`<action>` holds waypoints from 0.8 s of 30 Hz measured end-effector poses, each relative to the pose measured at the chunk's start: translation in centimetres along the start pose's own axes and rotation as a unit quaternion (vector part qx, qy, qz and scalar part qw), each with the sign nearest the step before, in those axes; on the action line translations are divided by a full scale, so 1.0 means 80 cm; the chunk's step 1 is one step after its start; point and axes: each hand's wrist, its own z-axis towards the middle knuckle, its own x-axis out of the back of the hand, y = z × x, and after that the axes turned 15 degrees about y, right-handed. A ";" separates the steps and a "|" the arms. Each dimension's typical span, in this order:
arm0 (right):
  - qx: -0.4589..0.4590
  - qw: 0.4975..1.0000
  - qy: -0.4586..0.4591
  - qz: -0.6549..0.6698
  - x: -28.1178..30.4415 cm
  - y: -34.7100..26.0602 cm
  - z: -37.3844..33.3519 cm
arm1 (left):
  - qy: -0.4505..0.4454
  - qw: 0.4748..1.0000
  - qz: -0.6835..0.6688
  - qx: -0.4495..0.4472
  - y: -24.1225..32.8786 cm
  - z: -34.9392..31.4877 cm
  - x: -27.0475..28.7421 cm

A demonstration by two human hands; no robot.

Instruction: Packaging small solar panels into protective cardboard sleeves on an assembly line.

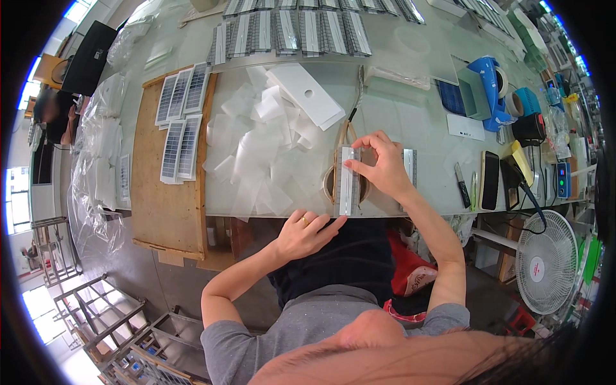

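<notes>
A narrow silvery strip with a pale band down its middle (347, 186) lies lengthwise near the table's front edge. My right hand (383, 168) pinches its upper end between thumb and fingers. At the lower end, my left hand (307, 236) has its fingers loosely bent and apart, one digit reaching to the strip's corner. Beneath the strip is a round brown-rimmed thing (329, 186), mostly hidden. A second similar strip (411, 165) lies just right of my right hand, partly covered by it. Above the first strip, a dark cord runs to tan prongs (347, 131).
Translucent film sheets (256, 151) and a white box with a hole (308, 94) lie left of centre. A wooden board (146, 186) carries several dark-celled panels (172, 151). Rows of strips (285, 32) line the far side. A knife (462, 186), phone (489, 179) and blue tape dispenser (491, 90) are right.
</notes>
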 end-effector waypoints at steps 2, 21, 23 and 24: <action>0.001 1.000 0.000 -0.010 0.000 -0.001 0.000 | 0.003 1.000 0.000 0.001 0.000 0.000 0.000; 0.093 0.994 0.001 -0.061 0.001 -0.003 0.001 | 0.106 0.958 -0.015 0.267 -0.108 0.153 -0.010; 0.078 0.994 -0.011 -0.071 0.001 -0.005 0.001 | 0.035 0.957 -0.007 0.286 -0.141 0.170 -0.016; 0.082 0.994 -0.007 -0.071 0.000 -0.005 0.002 | -0.041 0.951 -0.005 0.307 -0.149 0.175 -0.018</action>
